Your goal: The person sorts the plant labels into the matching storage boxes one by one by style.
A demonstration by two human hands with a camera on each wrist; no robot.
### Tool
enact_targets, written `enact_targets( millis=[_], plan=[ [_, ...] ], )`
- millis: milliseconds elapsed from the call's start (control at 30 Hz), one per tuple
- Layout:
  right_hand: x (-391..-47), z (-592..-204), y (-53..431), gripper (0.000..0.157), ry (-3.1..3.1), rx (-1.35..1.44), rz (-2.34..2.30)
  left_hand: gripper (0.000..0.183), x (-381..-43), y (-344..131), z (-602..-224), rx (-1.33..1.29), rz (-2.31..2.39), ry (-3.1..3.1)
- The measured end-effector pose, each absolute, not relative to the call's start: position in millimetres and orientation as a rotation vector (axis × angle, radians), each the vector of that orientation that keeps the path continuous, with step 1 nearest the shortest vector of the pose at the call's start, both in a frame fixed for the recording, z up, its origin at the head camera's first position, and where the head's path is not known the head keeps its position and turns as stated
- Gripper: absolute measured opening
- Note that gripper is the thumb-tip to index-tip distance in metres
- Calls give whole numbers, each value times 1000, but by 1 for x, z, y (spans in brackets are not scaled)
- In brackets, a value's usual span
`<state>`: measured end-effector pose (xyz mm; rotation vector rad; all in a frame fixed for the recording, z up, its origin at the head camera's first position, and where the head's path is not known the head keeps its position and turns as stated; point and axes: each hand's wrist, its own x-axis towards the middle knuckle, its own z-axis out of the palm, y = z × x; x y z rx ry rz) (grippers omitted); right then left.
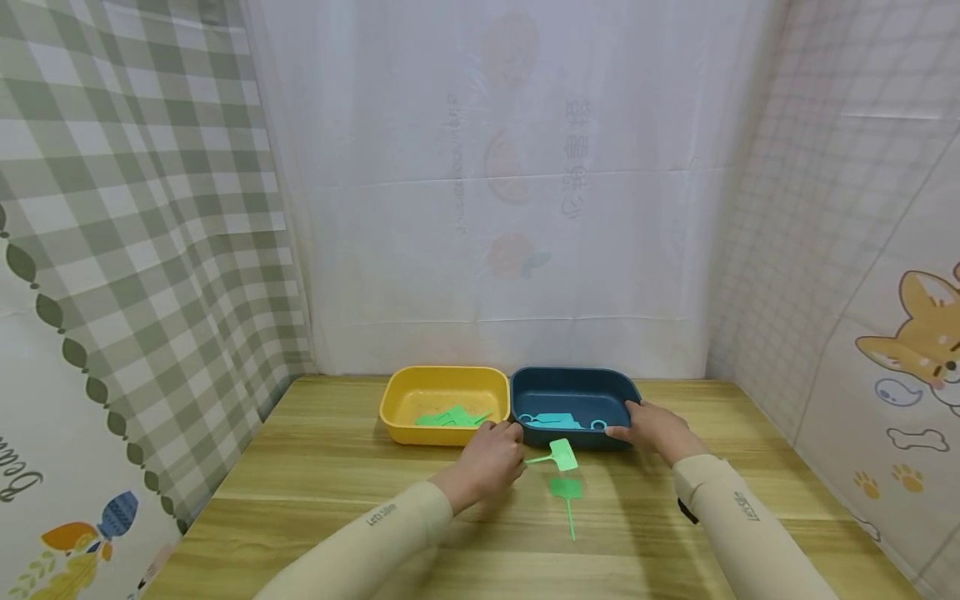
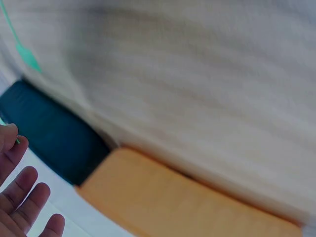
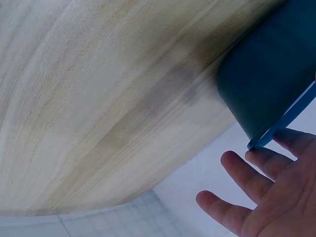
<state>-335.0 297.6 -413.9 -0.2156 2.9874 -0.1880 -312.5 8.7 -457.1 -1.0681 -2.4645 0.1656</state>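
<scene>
My left hand (image 1: pixel 491 462) pinches the thin stem of a light green plant label (image 1: pixel 564 455), between thumb and forefinger; the other fingers are loosely spread in the left wrist view. Its flat head points right, in front of the dark blue bin (image 1: pixel 573 437). A second green label (image 1: pixel 566 489) lies on the table below it, stem toward me. My right hand (image 1: pixel 660 429) holds the front right corner of the blue bin, thumb at the front rim and fingers at the right side. Several light blue labels (image 1: pixel 553 421) lie inside this bin.
A yellow bin (image 1: pixel 444 437) stands against the blue bin's left side, with several green labels (image 1: pixel 450 417) in it. Both rest near the back of the wooden table (image 1: pixel 322 483). Cloth curtains (image 1: pixel 495 250) enclose the back and both sides.
</scene>
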Motion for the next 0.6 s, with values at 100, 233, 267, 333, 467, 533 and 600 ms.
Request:
enact_targets(
  millis=[100, 233, 267, 333, 467, 533, 600],
  plan=[
    [-336, -415, 297, 82, 2987, -218, -186, 17, -320, 0, -452, -1015, 151, -2427],
    [-336, -416, 297, 82, 2986, -219, -190, 17, -330, -13, -441, -923, 151, -2478],
    [-335, -416, 297, 82, 2986, -219, -192, 17, -332, -17, -438, -899, 150, -2498],
    [-335, -416, 297, 82, 2985, -216, -195, 18, -337, -26, -434, -852, 144, -2540],
    [-336, -415, 298, 83, 2985, -214, -194, 17, -347, -45, -429, -762, 122, -2588],
    [-336, -416, 298, 83, 2984, -211, -192, 18, -352, -54, -430, -723, 125, -2599],
    [-336, -416, 298, 83, 2982, -209, -190, 19, -355, -63, -430, -689, 121, -2615]
  ],
)
